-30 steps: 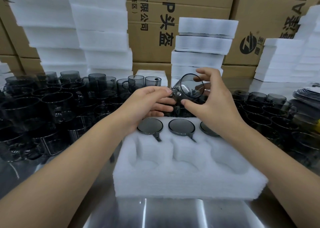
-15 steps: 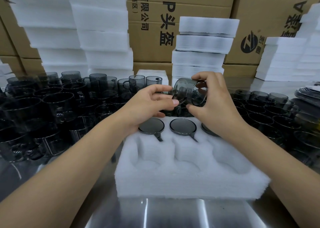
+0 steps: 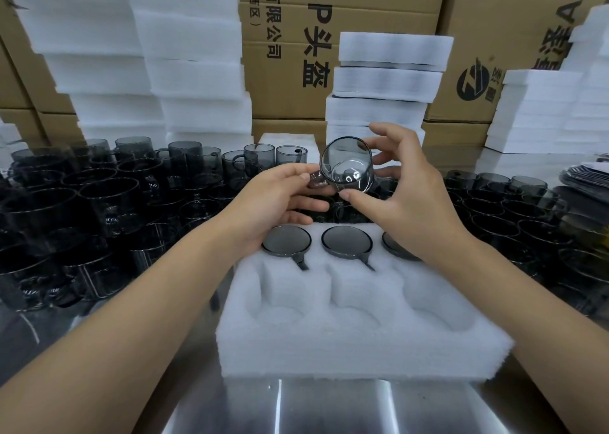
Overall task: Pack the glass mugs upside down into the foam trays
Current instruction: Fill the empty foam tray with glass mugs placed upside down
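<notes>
Currently: one smoked glass mug (image 3: 346,165), tipped mouth toward the viewer above the foam tray (image 3: 356,344), right hand (image 3: 400,189) gripping its body, left hand (image 3: 280,199) pinching the handle (near row of pockets vacant below).

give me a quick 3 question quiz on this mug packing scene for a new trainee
1. True or false: the far row of the foam tray already holds mugs set upside down.
2. Which hand pinches the handle of the held mug?
A. the left hand
B. the right hand
C. neither
3. Fill in: the near row of pockets in the tray is ____.

Key:
1. True. Three dark round bases show in the far row, such as the middle one.
2. A. The left hand is at the handle while the right hand cradles the body.
3. Empty.
</notes>
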Motion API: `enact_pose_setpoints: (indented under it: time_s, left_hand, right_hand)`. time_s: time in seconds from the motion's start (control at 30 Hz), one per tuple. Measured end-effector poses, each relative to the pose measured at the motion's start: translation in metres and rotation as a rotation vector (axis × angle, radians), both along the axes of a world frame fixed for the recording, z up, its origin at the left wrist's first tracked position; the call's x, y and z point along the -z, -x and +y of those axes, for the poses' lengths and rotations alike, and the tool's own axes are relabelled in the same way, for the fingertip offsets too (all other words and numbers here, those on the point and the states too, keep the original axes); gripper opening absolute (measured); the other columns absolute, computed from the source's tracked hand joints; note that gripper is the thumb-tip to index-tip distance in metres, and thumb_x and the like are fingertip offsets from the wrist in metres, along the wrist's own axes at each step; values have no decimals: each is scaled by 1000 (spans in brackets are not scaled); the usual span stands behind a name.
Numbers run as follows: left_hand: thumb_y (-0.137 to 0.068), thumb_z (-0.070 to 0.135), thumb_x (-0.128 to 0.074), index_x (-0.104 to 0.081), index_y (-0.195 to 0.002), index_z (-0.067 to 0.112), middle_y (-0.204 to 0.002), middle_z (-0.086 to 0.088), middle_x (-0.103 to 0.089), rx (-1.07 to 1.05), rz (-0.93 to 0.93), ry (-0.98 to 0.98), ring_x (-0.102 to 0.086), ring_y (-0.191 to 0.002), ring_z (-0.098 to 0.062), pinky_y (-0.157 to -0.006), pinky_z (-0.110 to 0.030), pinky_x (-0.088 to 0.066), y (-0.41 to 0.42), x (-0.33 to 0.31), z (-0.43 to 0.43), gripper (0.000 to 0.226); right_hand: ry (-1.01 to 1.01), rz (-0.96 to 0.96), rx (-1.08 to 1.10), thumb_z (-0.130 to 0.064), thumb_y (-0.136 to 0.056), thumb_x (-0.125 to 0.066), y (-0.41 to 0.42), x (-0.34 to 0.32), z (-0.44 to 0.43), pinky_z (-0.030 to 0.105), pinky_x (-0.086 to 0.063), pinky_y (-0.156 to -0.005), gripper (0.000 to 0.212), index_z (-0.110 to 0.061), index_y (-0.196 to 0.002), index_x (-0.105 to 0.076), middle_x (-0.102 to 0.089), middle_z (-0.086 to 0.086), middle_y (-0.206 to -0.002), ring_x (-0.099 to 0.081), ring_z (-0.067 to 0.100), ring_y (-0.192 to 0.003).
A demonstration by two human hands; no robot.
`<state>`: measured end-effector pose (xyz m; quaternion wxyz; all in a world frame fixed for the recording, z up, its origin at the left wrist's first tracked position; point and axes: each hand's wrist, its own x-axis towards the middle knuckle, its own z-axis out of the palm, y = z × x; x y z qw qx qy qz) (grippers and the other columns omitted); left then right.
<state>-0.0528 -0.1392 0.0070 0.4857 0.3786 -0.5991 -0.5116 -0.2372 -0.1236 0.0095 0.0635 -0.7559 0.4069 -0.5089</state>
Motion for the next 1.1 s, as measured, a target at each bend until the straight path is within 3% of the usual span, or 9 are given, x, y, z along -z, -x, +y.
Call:
enact_pose_setpoints:
  time_s: [0.1, 0.3, 0.43, 0.57, 0.7, 0.8, 1.0, 1.1]
  left_hand:
    - [-104, 21, -36, -61, -116, 13, -84, -1, -74, -32, 9, -4, -66, -66, -8, -53, -19, -51, 0, 0, -1, 28]
    - [-104, 25, -35, -61, -95, 15, -74, -1, -74, -64, 27, -26, -64, -58, -6, -51, -17, -51, 2, 0, -1, 29]
    - [-104, 30, -37, -61, -91, 16, -73, -3, -74, -76, 19, -20, -66, -57, -6, -51, -15, -51, 2, 0, -1, 31]
    - [-103, 33, -40, -61, -87, 15, -72, -4, -74, -62, 12, -18, -68, -59, -8, -51, -15, -51, 2, 0, 0, 32]
    - [-101, 33, -43, -59, -83, 17, -75, -4, -74, -43, -18, 1, -68, -61, -8, -53, -15, -52, 1, -1, 2, 30]
    - [-101, 33, -43, -58, -79, 17, -74, -3, -74, -15, -46, 17, -67, -61, -8, -54, -15, -52, 0, -1, 2, 31]
    - [-101, 31, -43, -54, -74, 18, -65, -3, -68, 58, -47, 20, -62, -55, -12, -52, -19, -50, -12, -9, -1, 32]
    - [-89, 36, -52, -57, -72, 18, -66, -5, -68, 153, -75, 43, -63, -56, -13, -54, -20, -52, -22, -17, 0, 25]
  right_hand:
    - [18, 8, -4, -17, -76, -78, 0, 1, 0, 6, -39, -84, 70, -41, -122, -32, -54, -15, -121, -51, 3, -103]
    - [19, 21, -1, -23, -76, -78, 0, 2, -1, 8, -40, -86, 70, -44, -123, -32, -54, -14, -123, -50, 3, -104]
    - [-7, -11, 14, -27, -80, -74, -1, 3, -1, 6, -39, -86, 62, -37, -131, -40, -53, -20, -119, -52, 2, -103]
    - [-34, -29, 43, -27, -86, -68, -1, 2, -1, 13, -40, -81, 49, -30, -131, -49, -50, -32, -105, -56, 3, -98]
    - [-101, -44, 13, -23, -89, -62, 1, 4, -4, 0, -37, -73, 48, -31, -134, -46, -47, -36, -102, -56, -6, -95]
    - [-153, -70, -9, -23, -90, -59, 1, 4, -5, -2, -37, -71, 49, -33, -135, -44, -48, -34, -103, -57, -10, -91]
    - [-184, -129, -99, -25, -88, -63, 2, 2, -1, 17, -48, -79, 44, -49, -121, -47, -55, -16, -110, -58, 8, -83]
    - [-189, -136, -165, -25, -86, -64, 1, -2, 2, 27, -51, -86, 42, -49, -118, -49, -55, -17, -118, -56, 12, -87]
